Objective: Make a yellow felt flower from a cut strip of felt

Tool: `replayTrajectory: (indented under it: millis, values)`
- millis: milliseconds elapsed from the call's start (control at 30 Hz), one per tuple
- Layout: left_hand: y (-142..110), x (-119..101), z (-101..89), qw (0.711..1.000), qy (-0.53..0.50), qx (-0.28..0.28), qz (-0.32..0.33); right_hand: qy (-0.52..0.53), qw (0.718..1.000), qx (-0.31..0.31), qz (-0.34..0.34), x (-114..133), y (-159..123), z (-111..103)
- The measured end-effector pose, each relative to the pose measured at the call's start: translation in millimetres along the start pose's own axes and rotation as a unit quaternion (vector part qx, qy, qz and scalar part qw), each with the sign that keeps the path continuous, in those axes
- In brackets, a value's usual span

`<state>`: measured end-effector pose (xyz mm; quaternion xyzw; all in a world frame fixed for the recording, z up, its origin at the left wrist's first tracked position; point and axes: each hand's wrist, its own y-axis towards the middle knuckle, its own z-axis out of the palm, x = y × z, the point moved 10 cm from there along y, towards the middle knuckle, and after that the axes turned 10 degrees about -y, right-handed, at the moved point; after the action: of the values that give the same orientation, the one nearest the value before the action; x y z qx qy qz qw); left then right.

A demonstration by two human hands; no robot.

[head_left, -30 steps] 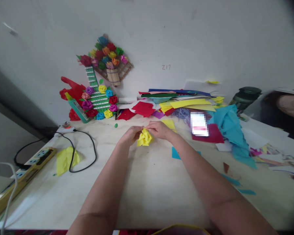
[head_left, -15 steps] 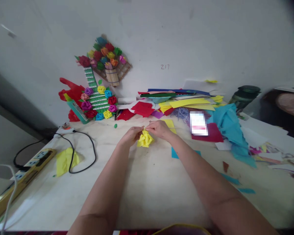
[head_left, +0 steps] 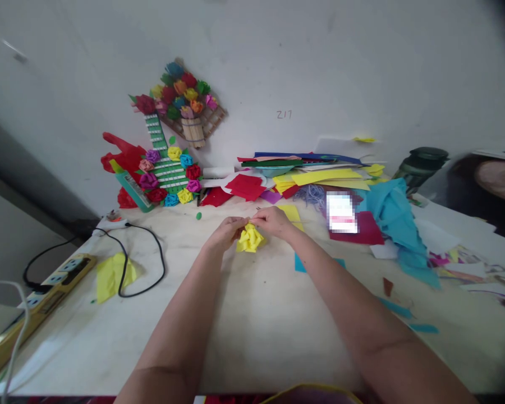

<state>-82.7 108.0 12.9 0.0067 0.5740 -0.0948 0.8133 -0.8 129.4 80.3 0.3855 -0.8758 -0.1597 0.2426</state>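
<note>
A crumpled yellow paper flower (head_left: 250, 238) hangs just above the table, its ruffled petals facing me and its base pointing away. My left hand (head_left: 228, 231) is closed on the flower's base from the left. From the right, the fingers of my right hand (head_left: 273, 220) pinch the same base, and the two sets of fingertips meet there. What exactly lies between the fingertips is too small to make out. Behind my right hand lies a yellow paper sheet (head_left: 292, 214), and a blue paper piece (head_left: 305, 262) is partly under my right forearm.
Coloured papers (head_left: 320, 177) are stacked along the wall. A phone (head_left: 341, 213) rests on dark red paper, with blue crepe paper (head_left: 393, 210) and a dark bottle (head_left: 421, 167) beyond. At left are a glue bottle (head_left: 133, 191), a guitar-shaped flower craft (head_left: 170, 175), a black cable (head_left: 162, 252) and a power strip (head_left: 46, 300).
Hardly anything differs. Both hands stay at the flower's base, with only a slight shift of the fingers and the flower.
</note>
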Motion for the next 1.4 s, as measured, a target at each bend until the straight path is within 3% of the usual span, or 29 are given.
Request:
replayTrajectory:
  millis: [133, 267, 500, 833, 1167, 1400]
  values:
    - [0.2, 0.1, 1.2, 1.000, 0.001, -0.003, -0.002, 0.004, 1.000, 0.016, 0.020, -4.8, 1.3, 4.6]
    - [-0.3, 2.1, -2.1, 1.000, -0.005, -0.021, -0.015, -0.004, 1.000, 0.008, -0.016, 3.7, 0.8, 0.7]
    - [-2.0, -2.0, 2.6, 1.000, -0.020, 0.002, -0.002, 0.005, 0.998, -0.014, -0.059, 12.1, -0.5, -4.2]
    - [-3.0, -3.8, -2.0, 0.999, 0.024, -0.034, 0.002, 0.060, 0.995, 0.074, 0.030, -4.4, -0.3, 12.7]
    - [0.6, 4.0, -3.8, 0.998, -0.064, -0.021, -0.015, -0.085, 0.991, -0.013, -0.106, 27.6, -4.7, -4.9]
    - [2.1, 0.8, -5.6, 0.998, -0.056, -0.006, 0.007, -0.114, 0.986, -0.024, -0.123, 33.3, -6.3, -5.7]
